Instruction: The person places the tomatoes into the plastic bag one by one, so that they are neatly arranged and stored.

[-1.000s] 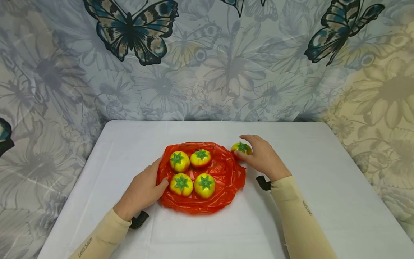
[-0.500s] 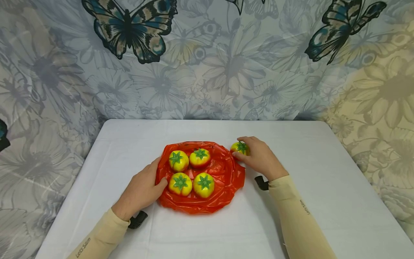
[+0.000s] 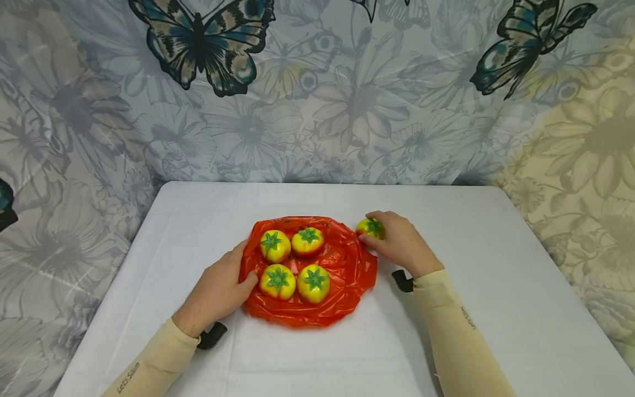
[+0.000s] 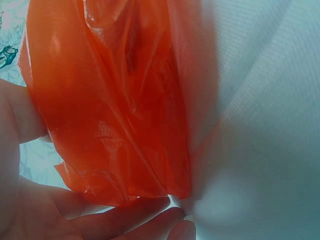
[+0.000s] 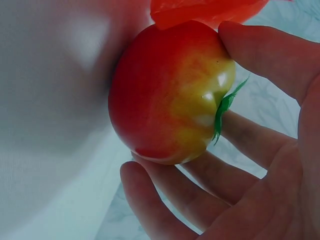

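A red plastic bag [image 3: 344, 259] lies spread on the table with its rim folded open like a shallow bowl. Several yellow-and-red tomatoes with green star-shaped tops, such as one tomato [image 3: 313, 284], sit in its left half. My left hand [image 3: 218, 289] holds the bag's left side, thumb over the rim and fingers along the outer wall [image 4: 115, 125]. At the bag's far right edge, my right hand [image 3: 399, 240] grips another tomato [image 5: 165, 95] between thumb and fingers. That tomato is outside the bag, close to the tabletop; whether it touches the table I cannot tell.
A white cloth covers the table [image 3: 307, 364]. Behind it hangs a floral curtain [image 3: 347, 132] with large butterflies. Black wrist devices, such as the left device [image 3: 213, 335], stick out below both wrists.
My right hand has shifted very slightly at the tomato, its fingers settling closer round it. The bag, the tomatoes inside and my left hand stay in place.
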`<action>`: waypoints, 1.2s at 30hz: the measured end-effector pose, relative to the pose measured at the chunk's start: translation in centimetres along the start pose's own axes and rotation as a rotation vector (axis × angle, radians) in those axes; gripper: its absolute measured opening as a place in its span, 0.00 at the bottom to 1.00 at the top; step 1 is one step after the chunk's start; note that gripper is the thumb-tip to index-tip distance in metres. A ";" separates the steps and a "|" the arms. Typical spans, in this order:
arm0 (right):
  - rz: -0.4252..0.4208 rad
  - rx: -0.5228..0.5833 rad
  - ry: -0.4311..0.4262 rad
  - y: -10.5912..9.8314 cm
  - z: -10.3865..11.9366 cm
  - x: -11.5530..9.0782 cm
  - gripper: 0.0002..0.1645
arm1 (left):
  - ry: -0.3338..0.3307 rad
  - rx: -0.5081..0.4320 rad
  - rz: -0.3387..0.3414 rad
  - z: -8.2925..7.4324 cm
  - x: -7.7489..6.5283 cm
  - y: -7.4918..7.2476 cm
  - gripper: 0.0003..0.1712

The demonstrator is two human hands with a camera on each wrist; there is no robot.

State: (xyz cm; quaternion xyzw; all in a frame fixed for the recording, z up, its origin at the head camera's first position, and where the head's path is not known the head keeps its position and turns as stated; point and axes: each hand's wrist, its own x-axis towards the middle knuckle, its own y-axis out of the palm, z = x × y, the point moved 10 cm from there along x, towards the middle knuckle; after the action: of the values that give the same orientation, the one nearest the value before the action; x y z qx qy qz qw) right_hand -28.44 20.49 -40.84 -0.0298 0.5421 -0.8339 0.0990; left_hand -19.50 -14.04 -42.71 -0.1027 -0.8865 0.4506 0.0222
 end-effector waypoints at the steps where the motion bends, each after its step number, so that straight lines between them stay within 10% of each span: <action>1: -0.001 -0.002 0.000 -0.1 0.0 0.0 0.35 | -0.001 0.001 0.001 0.0 0.0 0.0 0.43; 36: -0.042 -0.010 -0.083 -2.9 4.2 -2.2 0.36 | -0.001 -0.003 0.004 0.2 0.1 0.1 0.44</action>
State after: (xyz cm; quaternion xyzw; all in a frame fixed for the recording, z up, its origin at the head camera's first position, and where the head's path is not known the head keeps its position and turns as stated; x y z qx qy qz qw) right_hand -26.05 18.30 -36.32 -0.0763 0.5409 -0.8312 0.1038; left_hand -19.62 -14.16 -42.91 -0.1045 -0.8869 0.4495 0.0208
